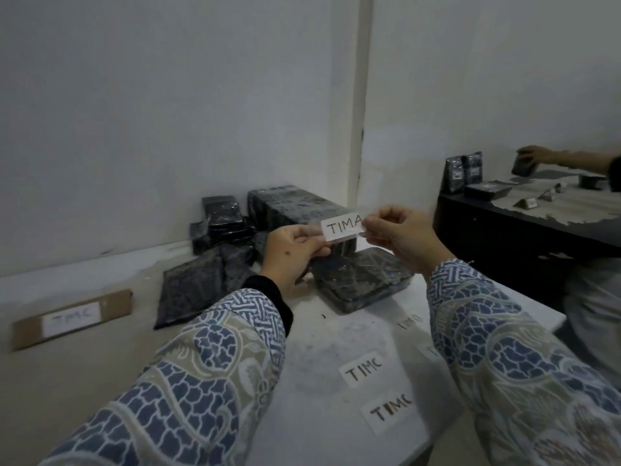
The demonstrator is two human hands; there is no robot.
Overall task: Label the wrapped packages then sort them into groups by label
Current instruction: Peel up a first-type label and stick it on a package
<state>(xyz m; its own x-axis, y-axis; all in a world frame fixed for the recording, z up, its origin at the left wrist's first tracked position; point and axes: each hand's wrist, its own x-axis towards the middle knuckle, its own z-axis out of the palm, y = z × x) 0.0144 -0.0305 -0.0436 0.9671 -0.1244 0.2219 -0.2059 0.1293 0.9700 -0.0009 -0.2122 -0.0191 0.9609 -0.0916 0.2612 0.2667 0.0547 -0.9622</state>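
A white label (342, 226) marked "TIMA" is held up above the pale table (316, 375), pinched at its left end by the fingers of the left hand (295, 250) and at its right end by the fingers of the right hand (400, 237), both closed on it. Directly beneath and behind the label, a flat black wrapped package (363, 280) lies on the table; further behind the label a large black wrapped box (292, 205) stands against the wall, with a pile of smaller black packages (215, 243) to the label's left. Nearer the camera than the label, two more labels reading "TIMC" (364, 367) lie flat on the table, and far to the label's left a brown cardboard strip (72, 319) bearing a "TIMC" label is seen
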